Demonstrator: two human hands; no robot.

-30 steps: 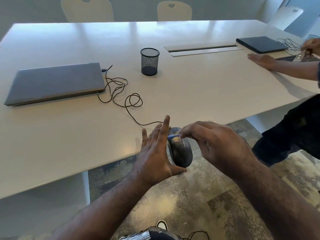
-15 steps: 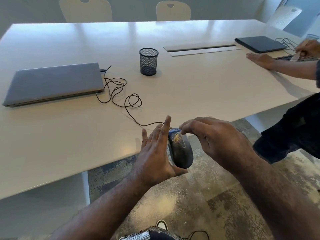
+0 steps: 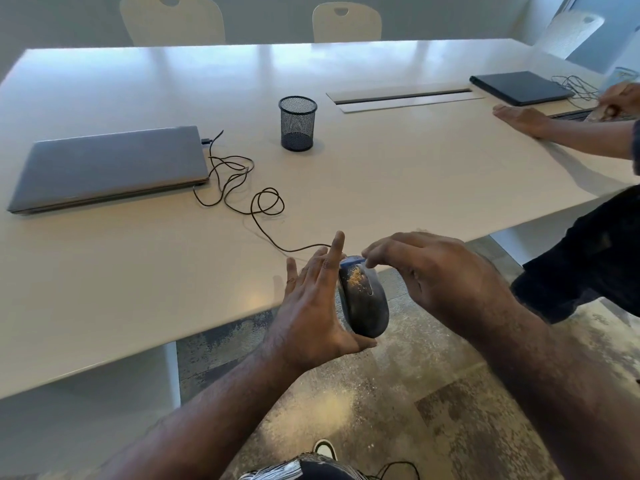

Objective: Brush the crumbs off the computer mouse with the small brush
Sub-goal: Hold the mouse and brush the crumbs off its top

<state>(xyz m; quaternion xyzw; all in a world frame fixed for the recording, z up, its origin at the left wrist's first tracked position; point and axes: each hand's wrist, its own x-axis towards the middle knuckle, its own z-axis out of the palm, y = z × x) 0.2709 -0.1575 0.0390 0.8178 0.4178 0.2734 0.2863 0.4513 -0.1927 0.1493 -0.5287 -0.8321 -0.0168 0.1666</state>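
Wired computer mouse [image 3: 365,303] held off the near table edge, over the patterned floor, tipped on its side. Cradled by the left hand [image 3: 311,306] — thumb tucked under the rear end, palm and straight fingers [image 3: 332,261] pressed flat against the far side, fingers together and pointing up. Patch of yellowish crumbs [image 3: 355,279] on the front of the dark shell, just beside the scroll wheel. Small brush [image 3: 352,260], blue, lying across the front tip of the mouse, above the crumbs, pinched between the thumb and fingertips of the right hand [image 3: 436,282]; remaining fingers curled loosely over it. Bristles hidden or too small to make out. Black cord [image 3: 263,216] running from the mouse nose up over the white table [image 3: 138,271], looping several times and ending at the closed grey laptop [image 3: 107,166] on the left. Black mesh pen cup [image 3: 298,123] upright near the table's middle, well apart from the mouse. Farther right — a closed dark laptop [image 3: 519,86] and another person's hand [image 3: 519,117] flat on the tabletop.
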